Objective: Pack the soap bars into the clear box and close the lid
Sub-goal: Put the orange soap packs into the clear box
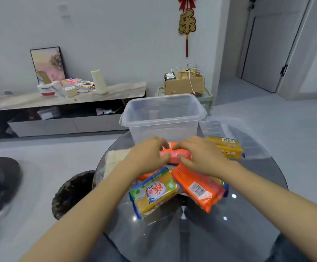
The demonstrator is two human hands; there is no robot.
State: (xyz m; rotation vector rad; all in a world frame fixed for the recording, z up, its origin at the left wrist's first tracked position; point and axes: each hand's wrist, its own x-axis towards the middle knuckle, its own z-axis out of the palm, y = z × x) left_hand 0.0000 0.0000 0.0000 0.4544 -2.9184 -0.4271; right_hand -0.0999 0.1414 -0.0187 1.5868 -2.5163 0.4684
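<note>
An empty clear box (162, 121) stands open at the far side of a round glass table (191, 235). Its clear lid (222, 127) lies flat to its right. Just in front of the box lies an orange-pink soap bar (174, 154). My left hand (146, 156) pinches the bar's left end and my right hand (203, 157) its right end, fingers above and thumbs on the near side. A yellow wrapped soap bar (227, 148) lies right of my hands. Nearer me are a yellow-and-green soap bar (154, 191) and an orange soap bar (197, 188) showing a barcode.
A beige folded cloth-like item (116, 157) lies at the table's left edge. A dark round object (72, 193) sits on the floor below the table's left side. A low cabinet (63, 103) with clutter runs along the back wall, with a cardboard box (184, 84) beside it.
</note>
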